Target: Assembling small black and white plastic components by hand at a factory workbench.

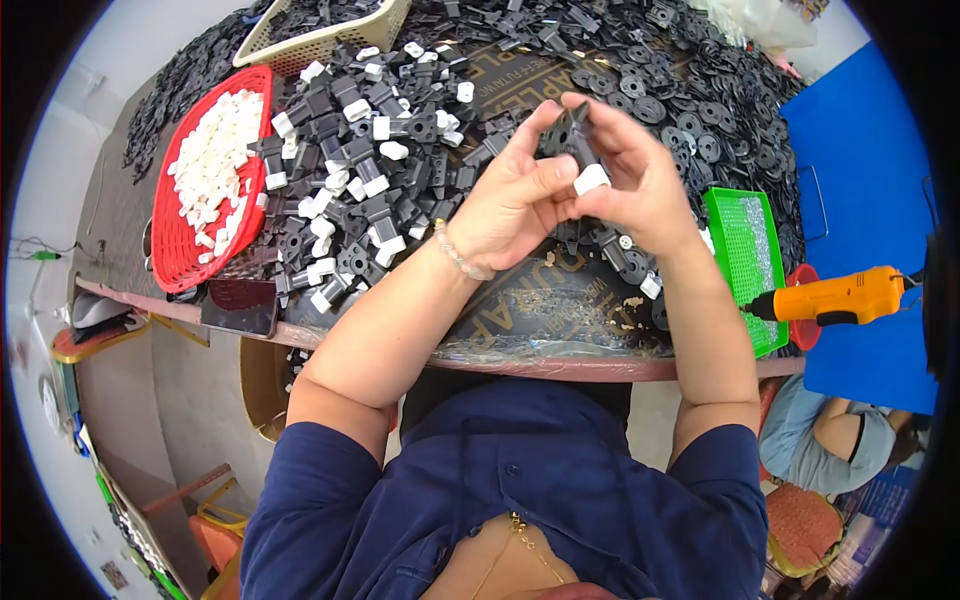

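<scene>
Between my two hands, above the table, is a black plastic part with a white cap on its near end. My left hand has its thumb pressed against the part's side, with its index finger bent toward the far end. My right hand curls round the other side, its thumb at the white cap. A heap of similar black parts with white caps lies left of my hands. Below my right hand, a few more capped parts rest on the table.
A red basket of small white caps stands at the left, with a cream basket behind. Black discs pile up at the far right. A green tray of small metal pieces and an orange electric screwdriver are right. Another person sits beyond.
</scene>
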The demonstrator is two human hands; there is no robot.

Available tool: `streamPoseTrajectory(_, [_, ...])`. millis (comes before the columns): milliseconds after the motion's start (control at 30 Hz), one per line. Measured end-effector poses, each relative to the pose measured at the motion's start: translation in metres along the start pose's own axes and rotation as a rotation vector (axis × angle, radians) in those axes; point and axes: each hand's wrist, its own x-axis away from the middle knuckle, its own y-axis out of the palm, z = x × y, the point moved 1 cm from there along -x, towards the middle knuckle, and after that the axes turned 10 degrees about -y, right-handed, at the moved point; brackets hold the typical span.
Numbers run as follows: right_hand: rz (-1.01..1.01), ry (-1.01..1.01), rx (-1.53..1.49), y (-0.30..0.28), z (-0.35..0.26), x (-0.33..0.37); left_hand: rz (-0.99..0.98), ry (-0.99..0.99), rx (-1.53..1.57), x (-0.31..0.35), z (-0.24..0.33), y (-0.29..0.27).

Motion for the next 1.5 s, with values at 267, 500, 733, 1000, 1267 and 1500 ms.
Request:
streamPoseTrajectory(267, [-0.111,-0.208,0.499,0.079,-0.002,-0.103,0.149,-0.023,0.262,-0.014,0.005,-0.034])
streamPoseTrajectory(500, [0.000,-0.668,0.818,0.143,0.099,-0.228,0.204,-0.023,0.290,-0.022,0.001,-0.031])
streamPoseTrajectory(733, [-0.343,-0.305,1.008,0.031,0.017,-0.153,0.456,0.121,0.098,-0.015,0.014,-0.042])
streamPoseTrajectory(1000, [-0.552,0.113,1.156,0.003,-0.002,0.025,0.398,0.123,-0.432,-0.010,0.014,-0.031])
streamPoseTrajectory(1267, [-0.238,-0.238,0.991,-0.012,0.006,0.040,0.112,-0.268,-0.535,-0.008,0.002,-0.029])
streamPoseTrajectory(1500, [0.132,-0.196,1.178,-0.077,0.000,0.034,0.092,-0.258,-0.088,-0.013,0.007,-0.034])
